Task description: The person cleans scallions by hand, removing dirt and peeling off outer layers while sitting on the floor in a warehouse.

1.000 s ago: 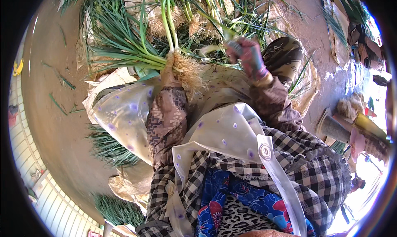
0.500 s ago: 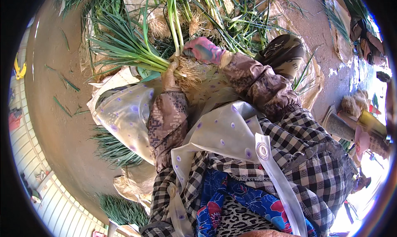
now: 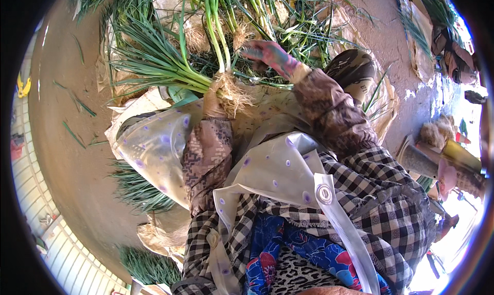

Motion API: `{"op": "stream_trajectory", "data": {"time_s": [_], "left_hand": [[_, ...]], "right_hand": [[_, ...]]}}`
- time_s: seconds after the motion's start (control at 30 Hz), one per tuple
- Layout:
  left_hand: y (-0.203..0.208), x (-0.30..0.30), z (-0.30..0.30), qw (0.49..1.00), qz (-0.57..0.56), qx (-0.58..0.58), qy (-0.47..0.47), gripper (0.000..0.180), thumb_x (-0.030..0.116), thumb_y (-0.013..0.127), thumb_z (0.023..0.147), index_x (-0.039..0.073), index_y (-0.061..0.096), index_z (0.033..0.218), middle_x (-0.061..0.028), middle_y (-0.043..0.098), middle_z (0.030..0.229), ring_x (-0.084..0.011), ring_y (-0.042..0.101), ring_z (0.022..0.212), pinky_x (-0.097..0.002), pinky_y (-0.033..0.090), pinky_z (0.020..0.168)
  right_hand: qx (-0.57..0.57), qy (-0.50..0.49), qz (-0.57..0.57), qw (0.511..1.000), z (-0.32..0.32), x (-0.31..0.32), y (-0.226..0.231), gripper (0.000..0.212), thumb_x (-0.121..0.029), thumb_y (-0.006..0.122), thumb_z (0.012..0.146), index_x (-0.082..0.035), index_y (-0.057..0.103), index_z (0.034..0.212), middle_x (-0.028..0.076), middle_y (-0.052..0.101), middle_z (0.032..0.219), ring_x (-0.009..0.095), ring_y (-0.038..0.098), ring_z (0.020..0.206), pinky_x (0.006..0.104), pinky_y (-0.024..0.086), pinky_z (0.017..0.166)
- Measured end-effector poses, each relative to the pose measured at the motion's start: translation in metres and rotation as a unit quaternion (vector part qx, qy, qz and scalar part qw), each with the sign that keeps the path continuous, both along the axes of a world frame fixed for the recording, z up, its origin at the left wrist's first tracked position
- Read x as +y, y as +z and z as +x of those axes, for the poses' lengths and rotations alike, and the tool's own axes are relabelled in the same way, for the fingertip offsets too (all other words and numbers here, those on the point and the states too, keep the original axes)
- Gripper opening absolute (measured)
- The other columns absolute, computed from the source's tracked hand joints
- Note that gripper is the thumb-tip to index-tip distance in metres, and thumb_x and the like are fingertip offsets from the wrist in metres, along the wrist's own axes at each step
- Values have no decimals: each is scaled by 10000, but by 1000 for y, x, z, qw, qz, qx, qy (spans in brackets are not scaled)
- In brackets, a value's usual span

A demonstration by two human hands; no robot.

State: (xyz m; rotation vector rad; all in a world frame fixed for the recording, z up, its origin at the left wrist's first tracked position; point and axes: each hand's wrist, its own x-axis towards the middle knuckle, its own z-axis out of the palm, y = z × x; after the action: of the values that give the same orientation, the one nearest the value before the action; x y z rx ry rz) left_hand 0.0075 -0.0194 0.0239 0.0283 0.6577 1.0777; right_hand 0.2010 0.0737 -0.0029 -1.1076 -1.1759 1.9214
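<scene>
My left hand (image 3: pixel 214 105), in a tan glove, is closed around a bunch of green onions (image 3: pixel 170 71) near their pale root ends. The long green leaves fan out to the upper left, and a tangle of stringy roots (image 3: pixel 235 97) sticks out on the right. Two paler stalks (image 3: pixel 218 38) stand upright from the same bunch. To its right is my right hand (image 3: pixel 275 58), in a pink and blue patterned glove, with fingers stretched out and apart and nothing in them. Its fingertips are close to the roots of other green onions (image 3: pixel 241 36) lying beyond.
More loose green onions (image 3: pixel 309 38) are heaped on sacking ahead. A clear spotted plastic apron (image 3: pixel 154 146) covers my lap. Bundled green onions (image 3: pixel 139 187) lie on the brown floor (image 3: pixel 67 115) at left. A grey boot-like object (image 3: pixel 419 158) is at far right.
My right hand has moved off the held bunch, up and to the right, and its fingers have spread. My left hand keeps its grip on the bunch.
</scene>
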Motion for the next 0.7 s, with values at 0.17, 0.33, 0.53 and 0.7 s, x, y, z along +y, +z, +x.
{"op": "stream_trajectory", "data": {"time_s": [0.17,0.33,0.53,0.7], "left_hand": [[2,-13,-1,987,-13,135,90,243,137,562,787,11,541,993,-66,575,813,-157,565,687,-268,489,597],[-34,-20,-13,976,-41,207,54,256,158,586,788,-8,539,977,-70,581,874,-176,579,741,-286,494,618],[-26,-3,6,928,-58,366,43,259,179,682,697,-3,595,859,-17,560,635,-83,483,453,-217,383,393],[-6,-4,-3,916,-62,341,202,239,146,697,647,-8,600,801,-40,560,666,-115,518,555,-245,443,511]], "right_hand": [[44,-28,5,999,-76,1,19,350,-234,633,762,44,536,952,119,603,952,140,579,774,236,483,638],[209,-104,-193,953,-88,-27,24,136,-133,529,796,-27,493,719,69,475,611,180,516,541,281,441,471],[-323,-32,375,868,-60,-25,26,107,-142,578,710,-50,524,724,112,528,569,252,550,546,330,446,516],[-512,-40,381,769,-83,-18,-24,117,-188,564,718,-83,551,766,107,567,634,230,564,567,329,435,477]]}}
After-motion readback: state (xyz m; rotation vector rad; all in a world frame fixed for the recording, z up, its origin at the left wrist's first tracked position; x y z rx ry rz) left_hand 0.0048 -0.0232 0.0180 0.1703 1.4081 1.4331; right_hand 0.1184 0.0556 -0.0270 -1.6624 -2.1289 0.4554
